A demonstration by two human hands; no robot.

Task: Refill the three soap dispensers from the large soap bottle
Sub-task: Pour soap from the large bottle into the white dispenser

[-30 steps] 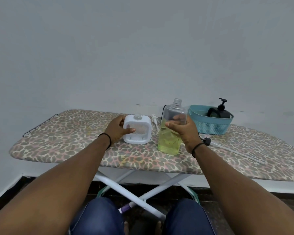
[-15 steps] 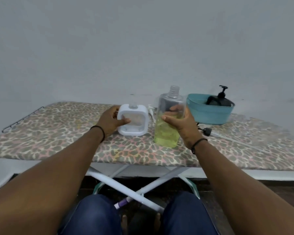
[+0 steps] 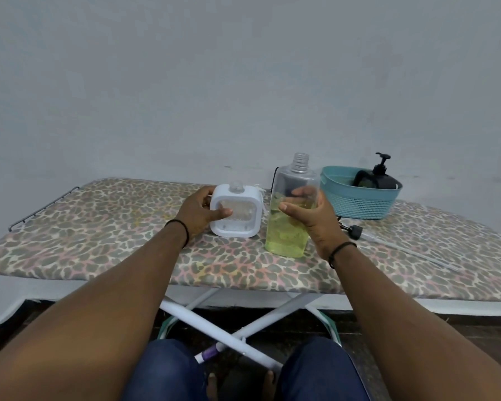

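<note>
Head view, seated person at an ironing board [image 3: 104, 227] with a leopard-print cover. The left hand [image 3: 198, 212] grips the white square soap dispenser [image 3: 236, 212], thumb across its clear front window and fingers curled round its left side; the dispenser stands upright on the board with its neck uncapped. The right hand [image 3: 313, 218] wraps round the large soap bottle [image 3: 292, 206], a clear, open-necked bottle holding yellow-green liquid to roughly half its height (fingers show through the plastic on the far side). The bottle stands just right of the dispenser, near but apart; whether its base rests on the cover or is raised slightly cannot be told from this angle. Behind and to the right sits a teal basket [image 3: 359, 204] containing a dark pump dispenser [image 3: 376, 178]. A black pump cap [image 3: 355, 231] with a clear tube lies on the board beside the right wrist. Each wrist bears a thin black band.
</note>
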